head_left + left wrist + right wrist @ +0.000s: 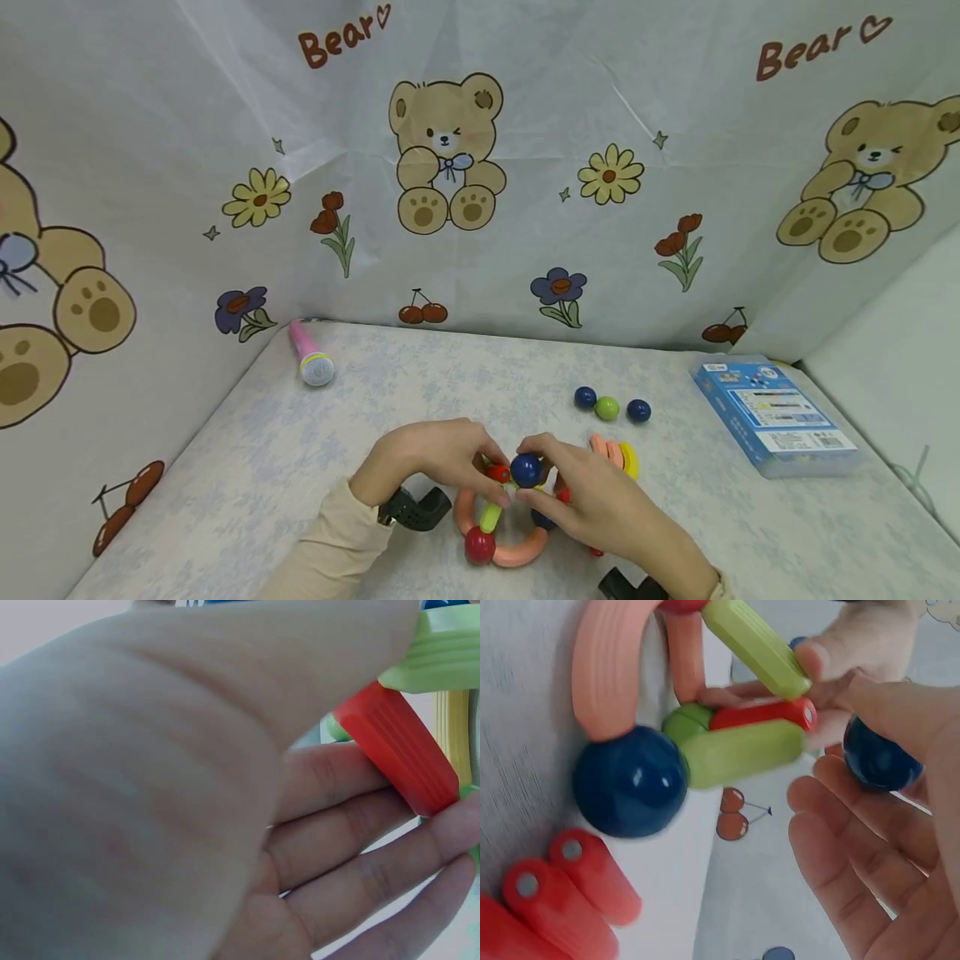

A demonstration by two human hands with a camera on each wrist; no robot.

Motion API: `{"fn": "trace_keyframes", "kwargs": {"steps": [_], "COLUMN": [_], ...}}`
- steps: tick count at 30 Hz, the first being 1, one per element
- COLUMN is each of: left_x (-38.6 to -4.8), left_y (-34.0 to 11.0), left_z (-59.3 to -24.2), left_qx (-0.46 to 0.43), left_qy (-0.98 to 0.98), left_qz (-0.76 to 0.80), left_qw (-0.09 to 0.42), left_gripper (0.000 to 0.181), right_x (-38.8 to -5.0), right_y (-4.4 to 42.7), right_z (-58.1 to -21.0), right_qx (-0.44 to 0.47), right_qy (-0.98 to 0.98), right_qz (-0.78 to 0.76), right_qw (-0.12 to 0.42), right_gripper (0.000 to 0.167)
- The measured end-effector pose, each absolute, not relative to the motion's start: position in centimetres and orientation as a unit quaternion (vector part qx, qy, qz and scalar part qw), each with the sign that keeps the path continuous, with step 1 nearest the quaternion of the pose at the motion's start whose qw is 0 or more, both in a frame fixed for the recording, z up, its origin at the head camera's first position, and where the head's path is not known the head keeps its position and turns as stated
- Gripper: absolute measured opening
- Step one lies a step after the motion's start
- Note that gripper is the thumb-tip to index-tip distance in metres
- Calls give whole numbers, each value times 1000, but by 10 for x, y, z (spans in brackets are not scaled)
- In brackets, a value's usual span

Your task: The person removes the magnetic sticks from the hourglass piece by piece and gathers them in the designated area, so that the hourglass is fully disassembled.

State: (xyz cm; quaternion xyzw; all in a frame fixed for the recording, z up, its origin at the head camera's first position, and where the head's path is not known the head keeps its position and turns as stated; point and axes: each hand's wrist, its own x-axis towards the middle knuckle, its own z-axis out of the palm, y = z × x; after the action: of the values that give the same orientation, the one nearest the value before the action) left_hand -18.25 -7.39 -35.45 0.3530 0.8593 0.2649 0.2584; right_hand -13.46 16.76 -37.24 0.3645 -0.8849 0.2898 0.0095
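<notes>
Head view: L hand (457, 457) at the near side of the table (420, 379), thumb & fingers bent round the far L part of a rod-and-ball frame (521, 553), nr its red rod (498, 473) & lt-green rod (490, 518). R hand (592, 492) pinches a dk-blue ball (526, 470) btwn thumb & fingers, right by the frame's far side; can't tell if they touch. Red ball (480, 546) sits at frame's near corner. R of the R hand: curved pcs (630, 460), orange & yellow, partly hidden. Behind them, 2 blue balls (638, 411) w/ a green ball (607, 408) btwn. Blue box (783, 417) far R; pink mic (307, 357) far L. Bear-print cloth (517, 250) at back.

L wrist view: L thumb lies up by the lt-green rod; the other fingers, fairly straight & mostly close tog., pass behind/under the red rod. Thumb tip cut off.

R wrist view: dk-blue ball sits btwn R thumb & fingers, other fingertips a bit apart. Frame is beside it, w/ its own blue corner ball (630, 782) nearest cam; L thumb at end of one lt-green rod. Loose red rods (562, 907), silver-tipped, bottom L.
</notes>
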Motion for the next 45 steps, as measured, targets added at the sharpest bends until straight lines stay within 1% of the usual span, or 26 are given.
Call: {"fn": "trace_keyframes", "kwargs": {"steps": [2,7,11,14,18,20,25,31,42,45], "left_x": [-182,-182,-184,-185,-186,-186,-186,-187,-188,-187], "left_y": [-75,-78,-79,-79,-80,-80,-80,-80,-81,-81], "left_z": [-354,-352,-351,-352,-353,-354,-355,-357,-356,-356], "left_qx": [349,325,305,294,290,294,301,301,292,290], "left_qy": [860,871,885,895,897,896,896,896,894,893], "left_qz": [266,267,252,239,237,238,235,239,244,247], "left_qw": [258,254,243,235,234,233,227,224,235,238], "left_gripper": [39,39,38,42,48,46,41,37,28,28], "right_x": [-136,-140,-141,-145,-155,-162,-177,-188,-209,-211], "right_y": [170,177,184,192,209,220,251,283,316,318], "right_z": [-369,-361,-355,-353,-353,-354,-357,-366,-414,-423], "right_qx": [360,341,297,274,250,233,178,118,52,47], "right_qy": [-892,-903,-918,-924,-927,-930,-944,-958,-974,-975], "right_qz": [274,249,240,233,229,228,226,222,210,206], "right_qw": [22,77,107,132,162,171,161,136,70,64], "right_gripper": [38,34,40,44,48,49,47,45,46,46]}}
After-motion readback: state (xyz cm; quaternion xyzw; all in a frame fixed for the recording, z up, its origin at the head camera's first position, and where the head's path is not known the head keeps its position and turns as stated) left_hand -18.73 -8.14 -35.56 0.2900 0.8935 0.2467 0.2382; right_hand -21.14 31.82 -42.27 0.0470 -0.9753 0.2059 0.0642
